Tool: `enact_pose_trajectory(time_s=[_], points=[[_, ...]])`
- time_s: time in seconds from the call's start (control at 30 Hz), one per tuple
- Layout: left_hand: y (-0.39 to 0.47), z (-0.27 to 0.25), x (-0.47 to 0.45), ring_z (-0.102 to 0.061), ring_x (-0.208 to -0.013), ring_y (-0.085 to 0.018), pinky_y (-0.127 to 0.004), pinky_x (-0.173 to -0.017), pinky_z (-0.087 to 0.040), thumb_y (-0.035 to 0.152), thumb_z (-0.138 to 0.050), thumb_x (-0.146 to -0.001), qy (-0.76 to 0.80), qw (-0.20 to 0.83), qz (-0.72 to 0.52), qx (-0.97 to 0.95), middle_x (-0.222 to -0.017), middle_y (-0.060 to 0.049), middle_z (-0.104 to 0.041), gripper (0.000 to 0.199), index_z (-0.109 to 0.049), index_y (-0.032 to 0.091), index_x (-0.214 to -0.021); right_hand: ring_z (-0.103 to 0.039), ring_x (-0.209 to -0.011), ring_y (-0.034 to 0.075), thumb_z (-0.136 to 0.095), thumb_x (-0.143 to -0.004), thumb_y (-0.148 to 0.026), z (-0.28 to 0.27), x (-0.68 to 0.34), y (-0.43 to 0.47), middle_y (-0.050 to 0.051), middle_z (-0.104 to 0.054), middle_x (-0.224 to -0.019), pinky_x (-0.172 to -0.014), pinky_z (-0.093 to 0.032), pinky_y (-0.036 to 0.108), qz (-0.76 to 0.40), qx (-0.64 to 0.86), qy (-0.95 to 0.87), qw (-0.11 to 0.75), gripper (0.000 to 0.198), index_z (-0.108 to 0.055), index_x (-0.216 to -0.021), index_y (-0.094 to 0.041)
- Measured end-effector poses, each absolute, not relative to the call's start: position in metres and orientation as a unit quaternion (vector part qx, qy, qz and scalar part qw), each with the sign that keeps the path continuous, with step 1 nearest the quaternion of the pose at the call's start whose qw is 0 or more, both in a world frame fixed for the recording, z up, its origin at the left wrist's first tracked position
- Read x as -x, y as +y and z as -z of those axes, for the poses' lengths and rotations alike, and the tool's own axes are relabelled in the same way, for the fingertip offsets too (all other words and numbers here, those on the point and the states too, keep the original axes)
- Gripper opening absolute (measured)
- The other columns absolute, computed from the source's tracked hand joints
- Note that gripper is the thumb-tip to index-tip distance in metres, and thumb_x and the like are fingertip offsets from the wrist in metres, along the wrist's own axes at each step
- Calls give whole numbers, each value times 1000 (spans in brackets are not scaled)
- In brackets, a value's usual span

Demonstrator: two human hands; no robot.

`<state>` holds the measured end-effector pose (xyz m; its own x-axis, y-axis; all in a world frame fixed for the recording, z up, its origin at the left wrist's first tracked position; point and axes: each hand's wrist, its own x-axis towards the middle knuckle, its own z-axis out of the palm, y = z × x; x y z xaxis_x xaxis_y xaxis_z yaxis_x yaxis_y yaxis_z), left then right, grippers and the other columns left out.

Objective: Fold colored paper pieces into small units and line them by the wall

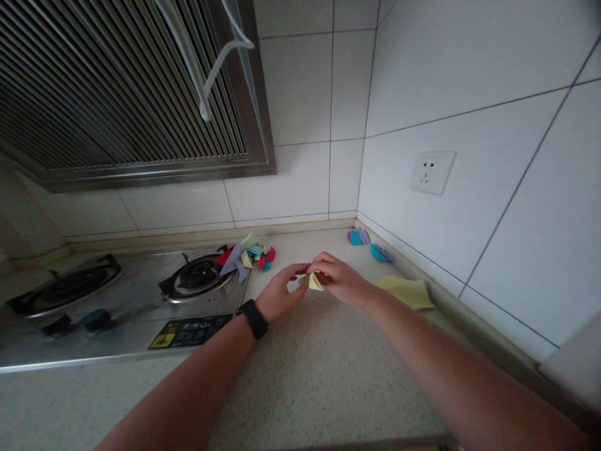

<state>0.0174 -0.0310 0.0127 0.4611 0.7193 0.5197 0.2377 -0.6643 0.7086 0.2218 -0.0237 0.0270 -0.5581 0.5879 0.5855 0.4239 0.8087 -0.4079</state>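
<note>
A small piece of folded yellow paper (315,282) is between my two hands, just above the speckled countertop (319,376). My left hand (285,289), with a black watch on its wrist, pinches the paper's left side between thumb and fingers. From the other side my right hand (339,279) grips it, its fingers curled over the top and right edge. Part of the paper is hidden behind the fingers. Right of my right hand, flat yellow paper (406,292) lies on the counter, partly covered by my forearm.
A heap of coloured folded papers (248,254) lies at the right edge of the gas stove (136,300), partly over a burner. Small blue and purple folded papers (382,252) sit by the right wall, with another folded cluster (358,236) behind. A range hood (141,94) hangs above.
</note>
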Motion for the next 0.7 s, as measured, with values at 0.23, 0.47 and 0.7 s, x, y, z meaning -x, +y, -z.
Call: enact_pose_trajectory(time_s=[0.23,0.47,0.7], points=[[-28,-14,-18,-64,-96,-21,-34,-80,-52,21,-64,-78,300,386,-412,-769,-105,-10,-68,34,-62,18,-111,-55,-85,16,-48,-94,-31,-27,-220,-20,5,-56,-88,-79,-43,29,-209,296,-855,371,23,-68,-92,-19],[-23,-7,-18,-64,-87,-18,-31,-77,-50,20,-75,-66,273,528,-407,-693,-95,-6,-66,41,-61,17,-104,-57,-78,16,-53,-89,-40,-18,-217,-17,4,-65,-86,-70,-44,28,-399,312,-791,342,28,-68,-96,-17],[-21,-4,-14,-61,-79,-15,-27,-65,-52,30,-68,-74,322,557,-441,-626,-92,-4,-59,36,-59,17,-107,-63,-70,17,-36,-93,-55,-14,-214,-15,7,-68,-84,-63,-50,30,-535,293,-659,440,46,-59,-108,-18]])
